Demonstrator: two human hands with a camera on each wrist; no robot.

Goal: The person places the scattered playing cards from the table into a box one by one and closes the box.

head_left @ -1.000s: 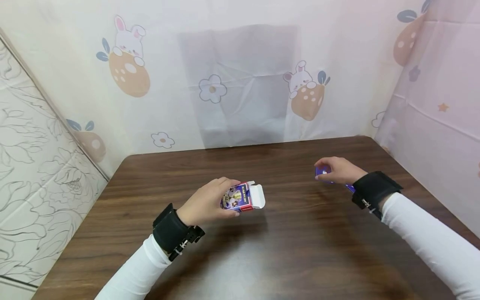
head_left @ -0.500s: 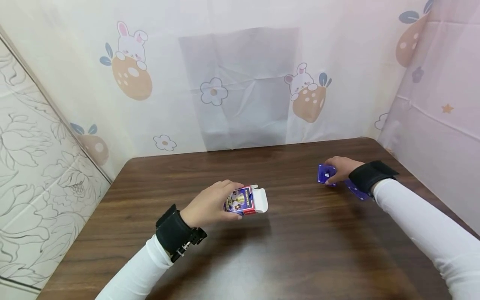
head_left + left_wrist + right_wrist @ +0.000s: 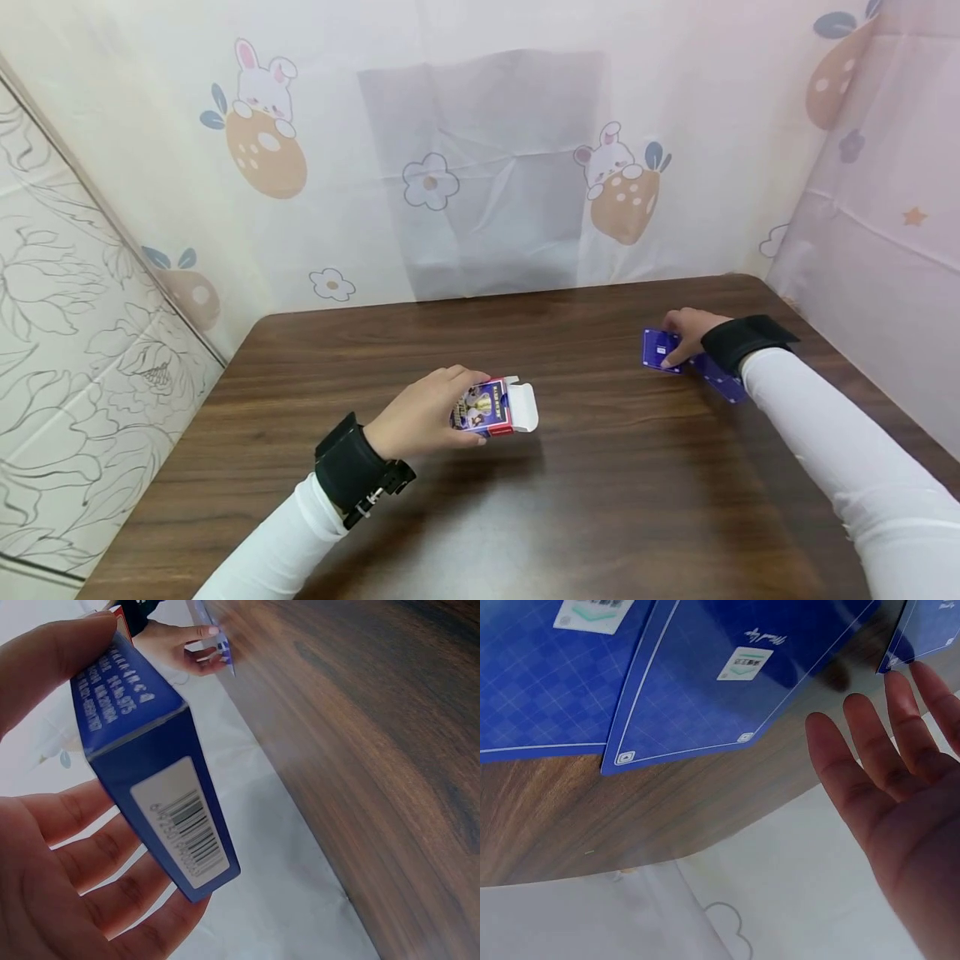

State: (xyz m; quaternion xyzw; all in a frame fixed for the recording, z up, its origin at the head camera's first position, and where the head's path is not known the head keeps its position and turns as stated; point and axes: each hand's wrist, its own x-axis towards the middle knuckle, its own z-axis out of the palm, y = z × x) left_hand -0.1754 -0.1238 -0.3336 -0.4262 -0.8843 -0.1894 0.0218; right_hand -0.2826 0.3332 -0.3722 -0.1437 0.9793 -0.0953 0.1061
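Note:
In the head view my left hand [image 3: 422, 410] grips a playing-card box [image 3: 486, 407], its thumb and fingers on opposite sides. Blue with red edges and a printed picture, the box has its white end flap [image 3: 523, 407] standing open towards the right. The left wrist view shows its blue end with a white barcode label [image 3: 184, 821]. Far right, my right hand [image 3: 687, 330] spans a blue playing card [image 3: 658, 348], thumb at the near edge and fingertips at the far edge. In the right wrist view its fingers reach that card's edge [image 3: 928, 637]; the thumb is hidden.
More blue playing cards [image 3: 718, 381] overlap on the dark wooden table [image 3: 585, 492], partly under my right wrist. A patterned cloth [image 3: 495, 175] hangs behind the table's back edge. Another cloth wall [image 3: 885, 250] stands close on the right, a floral panel [image 3: 90, 333] on the left.
My right hand has shifted right along the card and lower, so more of the blue card shows; the cards beside it have come into view. My left hand with the box stays nearly still.

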